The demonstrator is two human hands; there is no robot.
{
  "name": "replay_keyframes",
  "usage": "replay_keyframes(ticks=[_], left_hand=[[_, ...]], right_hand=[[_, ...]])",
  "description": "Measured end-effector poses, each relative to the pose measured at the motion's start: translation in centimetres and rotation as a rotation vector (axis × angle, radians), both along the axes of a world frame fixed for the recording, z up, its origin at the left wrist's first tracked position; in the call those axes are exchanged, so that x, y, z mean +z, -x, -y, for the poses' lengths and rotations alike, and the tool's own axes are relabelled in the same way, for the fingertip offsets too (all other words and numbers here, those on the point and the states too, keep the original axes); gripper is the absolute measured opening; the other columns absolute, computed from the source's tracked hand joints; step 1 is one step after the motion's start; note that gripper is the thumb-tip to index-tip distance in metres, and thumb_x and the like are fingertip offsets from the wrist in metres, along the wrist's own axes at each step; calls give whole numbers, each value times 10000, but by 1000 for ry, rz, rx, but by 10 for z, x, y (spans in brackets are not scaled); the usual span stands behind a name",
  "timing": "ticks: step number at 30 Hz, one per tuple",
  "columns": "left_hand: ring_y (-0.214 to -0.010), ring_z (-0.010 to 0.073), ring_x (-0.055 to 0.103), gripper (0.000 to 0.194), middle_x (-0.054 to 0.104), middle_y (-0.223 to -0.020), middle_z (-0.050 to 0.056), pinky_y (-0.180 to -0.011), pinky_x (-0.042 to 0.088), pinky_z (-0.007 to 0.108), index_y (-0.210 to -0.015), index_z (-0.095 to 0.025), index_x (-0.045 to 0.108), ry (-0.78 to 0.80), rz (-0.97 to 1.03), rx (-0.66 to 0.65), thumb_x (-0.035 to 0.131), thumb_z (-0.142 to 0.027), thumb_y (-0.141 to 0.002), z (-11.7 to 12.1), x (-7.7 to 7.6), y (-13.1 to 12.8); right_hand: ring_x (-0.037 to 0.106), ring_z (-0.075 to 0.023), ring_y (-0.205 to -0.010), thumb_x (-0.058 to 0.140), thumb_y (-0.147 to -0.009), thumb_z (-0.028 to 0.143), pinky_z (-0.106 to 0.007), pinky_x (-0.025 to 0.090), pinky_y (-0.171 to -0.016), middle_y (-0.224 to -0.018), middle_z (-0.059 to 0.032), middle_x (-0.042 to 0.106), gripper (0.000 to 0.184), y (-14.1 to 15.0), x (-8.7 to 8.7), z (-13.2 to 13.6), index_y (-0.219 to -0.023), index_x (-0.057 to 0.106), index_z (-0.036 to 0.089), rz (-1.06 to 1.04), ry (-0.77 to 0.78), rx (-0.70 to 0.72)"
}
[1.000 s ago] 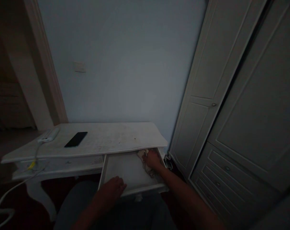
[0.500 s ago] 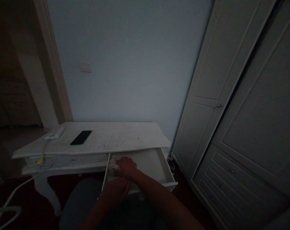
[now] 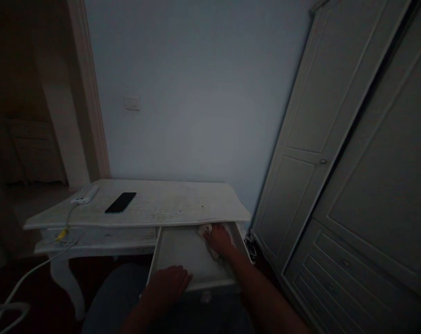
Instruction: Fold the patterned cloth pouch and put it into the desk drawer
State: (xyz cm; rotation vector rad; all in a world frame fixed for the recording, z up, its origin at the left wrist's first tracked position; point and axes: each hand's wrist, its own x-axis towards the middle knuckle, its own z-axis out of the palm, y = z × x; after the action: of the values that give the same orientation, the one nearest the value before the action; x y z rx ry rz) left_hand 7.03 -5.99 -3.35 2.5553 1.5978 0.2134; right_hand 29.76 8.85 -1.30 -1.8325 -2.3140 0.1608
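A patterned cloth (image 3: 205, 230) lies beneath the right hand (image 3: 220, 239), whose fingers close on it, toward the back right of the pulled-out drawer (image 3: 181, 253). The left hand (image 3: 171, 281) sits apart from it, at the drawer's front left; in this dimness I cannot tell how closed it is or whether it grips anything.
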Motion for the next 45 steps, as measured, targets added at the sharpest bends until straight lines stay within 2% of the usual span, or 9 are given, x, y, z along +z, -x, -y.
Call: replay_keyframes(ticks=[9,12,16,19,25,30,36,42,45], left_hand=[[-1073,298,698,396,748,-1163,85,-925,511,393,-1074,-248,697,108,89,-21,549,-610,-1010,4,6,7],[-1137,290,674,356,755,-1210,66,-996,481,383,-1096,-269,697,106,191,-26,634,-592,-961,1,-1,11],[-1144,289,672,295,760,-1211,55,-996,467,374,-1061,-274,694,106,212,-11,664,-543,-943,1,-3,13],[-1091,281,689,317,759,-1164,46,-934,480,355,-1043,-275,681,122,189,34,657,-574,-938,4,2,11],[-982,240,669,364,732,-1088,29,-846,463,326,-970,-274,632,138,129,81,641,-635,-924,5,3,9],[-985,250,670,377,727,-1080,35,-841,459,338,-970,-270,616,149,92,79,629,-644,-926,4,3,9],[-1046,264,673,369,728,-1135,51,-901,478,355,-986,-277,614,187,80,105,645,-637,-912,1,0,9],[-1030,281,689,330,750,-1136,45,-904,523,377,-1011,-302,660,167,67,96,691,-596,-864,-11,-23,18],[-1130,332,688,353,754,-1241,67,-995,536,432,-1085,-326,699,164,105,32,682,-607,-872,-17,-34,24]], right_hand=[[512,-386,-1380,676,-900,677,-584,395,-1103,-1486,-145,599,690,119,-19,14,-1492,566,341,-51,2,310],[576,-386,-1280,761,-848,611,-557,460,-1032,-1394,-133,633,684,119,-27,21,-1472,592,386,18,59,518],[627,-348,-1171,779,-856,445,-472,496,-965,-1280,-106,655,638,83,-25,22,-1467,600,392,127,172,772],[629,-320,-1175,803,-843,522,-419,480,-991,-1257,-90,676,667,46,-17,21,-1459,607,356,49,201,713],[634,-339,-1234,713,-921,496,-411,494,-992,-1383,-183,640,601,-20,-3,8,-1436,596,209,-29,94,134],[606,-410,-1262,635,-964,433,-503,501,-987,-1352,-275,627,497,-20,-5,5,-1363,605,137,-20,1,-99],[585,-410,-1306,766,-865,427,-529,521,-996,-1416,-226,618,587,44,-10,7,-1381,605,199,-53,-15,41],[638,-392,-1245,887,-696,607,-516,543,-1002,-1397,-163,635,836,95,-21,13,-1418,610,290,-60,34,357],[687,-385,-1148,841,-744,591,-522,567,-952,-1353,-160,636,796,105,-33,18,-1452,602,314,-24,69,497]])
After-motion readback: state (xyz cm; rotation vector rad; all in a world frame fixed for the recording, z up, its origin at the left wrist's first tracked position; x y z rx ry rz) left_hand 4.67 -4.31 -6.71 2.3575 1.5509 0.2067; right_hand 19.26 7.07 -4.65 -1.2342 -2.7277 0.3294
